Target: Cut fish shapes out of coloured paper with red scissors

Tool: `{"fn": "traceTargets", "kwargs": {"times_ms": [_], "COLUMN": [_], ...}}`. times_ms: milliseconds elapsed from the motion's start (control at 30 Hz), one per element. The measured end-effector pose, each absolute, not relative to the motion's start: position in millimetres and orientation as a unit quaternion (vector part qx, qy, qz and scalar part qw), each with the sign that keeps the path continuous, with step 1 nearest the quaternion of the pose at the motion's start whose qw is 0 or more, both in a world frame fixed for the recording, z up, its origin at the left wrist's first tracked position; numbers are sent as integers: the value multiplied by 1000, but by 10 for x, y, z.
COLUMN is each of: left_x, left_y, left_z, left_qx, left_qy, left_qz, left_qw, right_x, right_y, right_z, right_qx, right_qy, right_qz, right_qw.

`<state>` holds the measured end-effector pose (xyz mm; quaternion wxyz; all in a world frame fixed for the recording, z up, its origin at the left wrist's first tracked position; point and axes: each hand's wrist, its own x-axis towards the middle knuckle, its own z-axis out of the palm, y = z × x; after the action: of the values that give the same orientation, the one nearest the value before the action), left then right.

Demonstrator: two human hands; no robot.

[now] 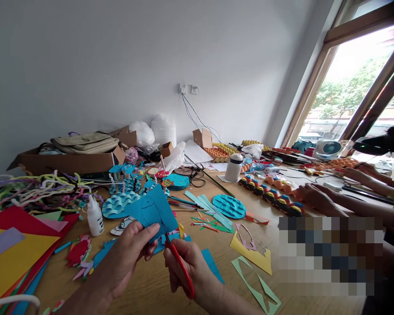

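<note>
My left hand (133, 245) pinches a sheet of blue paper (151, 208) between thumb and fingers; a fish outline is drawn on it in dark line. In my right hand (190, 262) is a pair of scissors (182, 267) with red handles, its blades at the lower edge of the blue paper. How far the blades are apart is hard to make out. Below the hands lie blue paper scraps (212, 264). Left of the sheet stands a white glue bottle (94, 216), and near it are cut paper fish (79, 251).
Coloured paper sheets (26, 236) and pipe cleaners (36, 190) lie at left. Green offcuts (256, 284) and a yellow offcut (252, 253) are at right. Farther back stand a white jar (233, 168) and a cardboard box (68, 165). Another person's hands (318, 197) touch a painted egg-carton strip (271, 194).
</note>
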<state>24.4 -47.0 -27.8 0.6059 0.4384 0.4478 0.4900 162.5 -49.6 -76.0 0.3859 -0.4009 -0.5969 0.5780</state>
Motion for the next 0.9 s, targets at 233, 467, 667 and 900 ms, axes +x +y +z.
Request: {"fn": "traceTargets", "kwargs": {"times_ms": [233, 467, 667, 900], "left_x": [278, 311, 331, 297], "left_y": [-480, -509, -520, -496], "left_z": [-277, -304, -289, -324], "left_qx": [431, 412, 410, 410], "left_qy": [441, 437, 439, 439], "left_qz": [497, 507, 503, 498], "left_qw": [611, 618, 621, 625], "right_x": [1612, 1605, 1617, 1616], "right_y": [-493, -487, -506, -525], "right_z": [-796, -833, -786, -736], "right_qx": [-400, -388, -392, -407], "right_qy": [-595, -587, -598, -602], "right_qz": [575, 581, 569, 556], "right_qw": [395, 409, 406, 404]}}
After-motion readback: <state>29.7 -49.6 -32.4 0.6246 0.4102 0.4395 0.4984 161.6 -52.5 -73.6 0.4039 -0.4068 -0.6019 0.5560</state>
